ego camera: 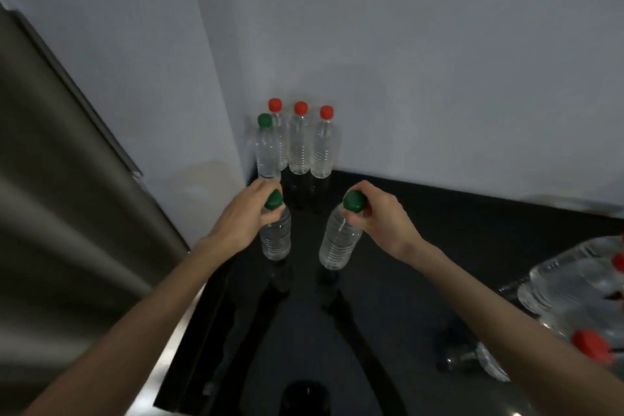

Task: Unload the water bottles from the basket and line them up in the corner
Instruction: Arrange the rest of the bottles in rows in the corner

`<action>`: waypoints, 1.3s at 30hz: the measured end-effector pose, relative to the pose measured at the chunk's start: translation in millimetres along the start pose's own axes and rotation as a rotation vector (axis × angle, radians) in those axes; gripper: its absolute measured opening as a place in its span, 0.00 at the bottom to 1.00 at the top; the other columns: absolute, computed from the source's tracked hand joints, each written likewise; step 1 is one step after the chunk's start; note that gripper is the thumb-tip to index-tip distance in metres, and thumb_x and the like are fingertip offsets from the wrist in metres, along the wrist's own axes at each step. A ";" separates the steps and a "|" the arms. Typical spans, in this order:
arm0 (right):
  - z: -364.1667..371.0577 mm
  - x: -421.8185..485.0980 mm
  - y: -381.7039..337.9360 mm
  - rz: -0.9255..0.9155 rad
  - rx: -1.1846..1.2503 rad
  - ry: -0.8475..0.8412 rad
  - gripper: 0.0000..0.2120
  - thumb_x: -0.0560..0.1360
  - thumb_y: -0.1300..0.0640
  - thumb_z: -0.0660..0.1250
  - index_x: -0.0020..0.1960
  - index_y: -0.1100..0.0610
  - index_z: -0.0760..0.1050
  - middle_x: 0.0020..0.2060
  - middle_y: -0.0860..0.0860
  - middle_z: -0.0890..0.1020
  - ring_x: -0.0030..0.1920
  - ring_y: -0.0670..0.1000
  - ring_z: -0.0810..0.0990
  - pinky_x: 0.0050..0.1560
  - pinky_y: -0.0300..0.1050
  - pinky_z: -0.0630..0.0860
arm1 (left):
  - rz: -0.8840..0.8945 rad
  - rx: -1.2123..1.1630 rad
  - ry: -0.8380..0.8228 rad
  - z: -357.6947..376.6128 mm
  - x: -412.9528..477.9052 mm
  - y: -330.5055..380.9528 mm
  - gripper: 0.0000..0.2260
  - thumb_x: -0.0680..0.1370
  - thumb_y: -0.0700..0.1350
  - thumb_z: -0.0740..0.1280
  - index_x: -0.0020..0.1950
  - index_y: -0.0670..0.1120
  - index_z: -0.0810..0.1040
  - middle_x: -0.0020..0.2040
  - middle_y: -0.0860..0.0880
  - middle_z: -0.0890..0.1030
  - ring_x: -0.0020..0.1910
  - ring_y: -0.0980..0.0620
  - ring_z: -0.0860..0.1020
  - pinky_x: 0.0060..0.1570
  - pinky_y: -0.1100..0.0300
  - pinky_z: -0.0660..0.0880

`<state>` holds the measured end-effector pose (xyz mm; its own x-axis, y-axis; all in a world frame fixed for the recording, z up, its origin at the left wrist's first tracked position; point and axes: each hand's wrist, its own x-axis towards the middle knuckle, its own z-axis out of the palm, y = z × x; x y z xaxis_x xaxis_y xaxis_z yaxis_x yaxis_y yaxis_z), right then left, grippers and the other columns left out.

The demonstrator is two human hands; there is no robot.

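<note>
- Both forearms reach forward from the lower edge and converge toward the corner. The wrists are about level and the backs of the hands face up.
- The left hand (248, 209) pinches the left held bottle (276, 240) at the neck, fingers curled just under its green cap. The bottle hangs near upright.
- The right hand (378, 213) pinches the right held bottle (337, 243) the same way. This bottle tilts, cap toward the right and base swung left.
- Both held bottles are over the black tabletop (422, 246), apart from each other. I cannot tell whether their bases touch it or hover just above.
- At the right edge the remaining bottles (574, 284), red-capped, lie heaped on their sides. The basket's own wall is too blurred to make out.
- Far end: the red-capped row (299, 149), three bottles, stands upright against the back wall (439, 61), tight in the corner.
- The standing green-capped bottle (268, 152) is just in front of the leftmost red-capped one, beside the side wall.
- Judgement on the step: a pair is being placed. Four bottles are set, two are in hand and several are not yet unloaded, so the task is partly done.
- Judgement on the next move: straighten the tilted right bottle. Then lower both upright beside the standing green-capped bottle to extend a front row, and release gently so nothing behind gets knocked.
</note>
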<state>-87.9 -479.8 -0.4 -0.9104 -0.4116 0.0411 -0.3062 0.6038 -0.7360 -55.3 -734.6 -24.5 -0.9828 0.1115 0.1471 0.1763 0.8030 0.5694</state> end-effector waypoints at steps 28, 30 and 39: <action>86.2 245.6 2.4 0.041 -0.075 0.118 0.14 0.76 0.60 0.67 0.58 0.64 0.69 0.44 0.52 0.74 0.42 0.49 0.72 0.39 0.34 0.64 | -0.028 -0.116 0.087 10.5 40.8 -73.9 0.13 0.74 0.50 0.69 0.57 0.48 0.75 0.48 0.51 0.73 0.43 0.55 0.74 0.40 0.61 0.71; 90.0 247.2 4.6 0.015 -0.080 0.126 0.14 0.76 0.60 0.67 0.58 0.65 0.68 0.44 0.53 0.73 0.41 0.49 0.72 0.36 0.32 0.67 | -0.021 -0.127 0.098 12.0 40.3 -75.0 0.14 0.74 0.51 0.69 0.57 0.48 0.75 0.47 0.51 0.73 0.43 0.55 0.74 0.39 0.59 0.73; 78.3 222.0 -6.3 0.108 0.029 0.036 0.22 0.77 0.62 0.64 0.69 0.60 0.63 0.44 0.53 0.77 0.42 0.49 0.77 0.43 0.45 0.77 | -0.174 -0.411 0.116 23.3 23.4 -88.9 0.21 0.72 0.53 0.71 0.63 0.54 0.71 0.52 0.58 0.71 0.49 0.61 0.75 0.50 0.59 0.78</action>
<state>-266.3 -628.3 -39.5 -0.9474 -0.3197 -0.0156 -0.1979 0.6234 -0.7564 -95.2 -789.8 -90.6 -0.9912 -0.0898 0.0971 0.0391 0.5024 0.8637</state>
